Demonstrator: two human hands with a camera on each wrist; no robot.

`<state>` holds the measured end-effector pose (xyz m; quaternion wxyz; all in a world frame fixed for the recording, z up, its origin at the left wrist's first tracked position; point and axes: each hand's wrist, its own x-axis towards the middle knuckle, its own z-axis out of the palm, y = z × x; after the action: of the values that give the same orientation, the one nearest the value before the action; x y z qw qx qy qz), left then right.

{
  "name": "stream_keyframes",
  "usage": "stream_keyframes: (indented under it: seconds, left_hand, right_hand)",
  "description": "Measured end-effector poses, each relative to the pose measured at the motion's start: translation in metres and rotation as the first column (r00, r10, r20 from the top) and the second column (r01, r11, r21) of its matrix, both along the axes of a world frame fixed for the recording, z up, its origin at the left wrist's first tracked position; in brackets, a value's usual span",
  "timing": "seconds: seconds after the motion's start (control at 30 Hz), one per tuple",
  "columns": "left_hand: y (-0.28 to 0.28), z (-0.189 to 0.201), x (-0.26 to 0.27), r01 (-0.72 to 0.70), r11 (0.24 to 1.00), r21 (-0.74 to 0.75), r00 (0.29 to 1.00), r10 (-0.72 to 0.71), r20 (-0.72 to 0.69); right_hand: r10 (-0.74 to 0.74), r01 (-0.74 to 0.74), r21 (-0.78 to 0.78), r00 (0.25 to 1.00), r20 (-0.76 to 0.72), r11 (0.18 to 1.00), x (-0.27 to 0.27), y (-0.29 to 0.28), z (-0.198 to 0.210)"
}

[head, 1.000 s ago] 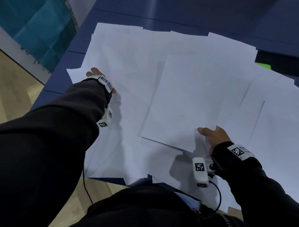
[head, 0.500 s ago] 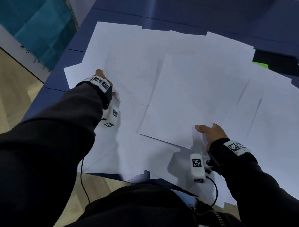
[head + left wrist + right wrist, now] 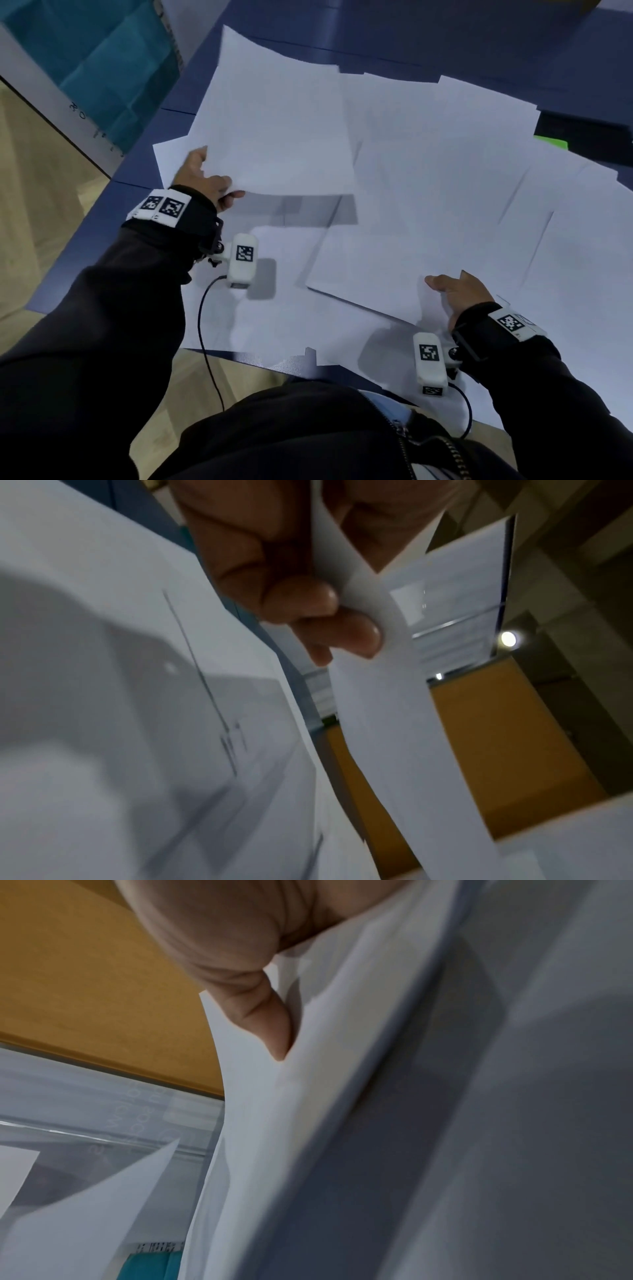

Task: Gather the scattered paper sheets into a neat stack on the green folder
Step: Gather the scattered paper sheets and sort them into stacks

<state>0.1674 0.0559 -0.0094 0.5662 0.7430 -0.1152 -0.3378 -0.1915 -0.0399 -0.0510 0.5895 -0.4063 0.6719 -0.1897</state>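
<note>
Holding a lifted white sheet (image 3: 274, 120), the left hand (image 3: 202, 181) pinches its near-left corner, thumb on top and fingers (image 3: 342, 634) curled under; left wrist view confirms the grip is clamped on the paper edge. Sheet is raised off the pile and bowed, throwing a grey shadow on the papers below.

Right hand (image 3: 459, 294) clamps the near edge of a second sheet group (image 3: 428, 222), thumb on top, fingers tucked under; right wrist view shows the thumb (image 3: 260, 1015) pressing several layered edges, exact count can't tell.

Remaining loose sheets (image 3: 291, 318) lie fanned and overlapping across the dark blue surface (image 3: 144, 171), some overhanging the near edge.

Green folder (image 3: 551, 141): only a small bright green corner shows at far right, poking out from under the papers beside a dark object (image 3: 582, 133). Rest of it is covered.

Both wrists carry white camera modules with black-and-white marker tags; cables run back toward the dark sleeves. Teal panel (image 3: 102, 61) far left, wood floor (image 3: 34, 205) below it.
</note>
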Motion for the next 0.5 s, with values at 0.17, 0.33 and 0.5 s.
stream_keyframes:
  seconds: [0.17, 0.33, 0.5]
  left_hand:
    - [0.007, -0.017, -0.056, 0.226, 0.969, 0.096, 0.972, -0.219, -0.080]
    - [0.023, -0.038, -0.095, 0.463, 0.869, 0.175, 0.885, -0.465, -0.034]
    - [0.024, -0.040, -0.127, 0.504, 0.821, 0.268, 0.859, -0.509, -0.057]
  right_hand:
    - [0.067, -0.068, 0.060, 0.998, 0.019, 0.996, 0.006, 0.006, 0.002]
    - [0.057, -0.060, 0.076, 0.998, 0.036, 0.995, 0.004, -0.001, -0.006]
    - [-0.009, 0.006, 0.054, 0.999, 0.040, 0.999, 0.003, -0.001, -0.001]
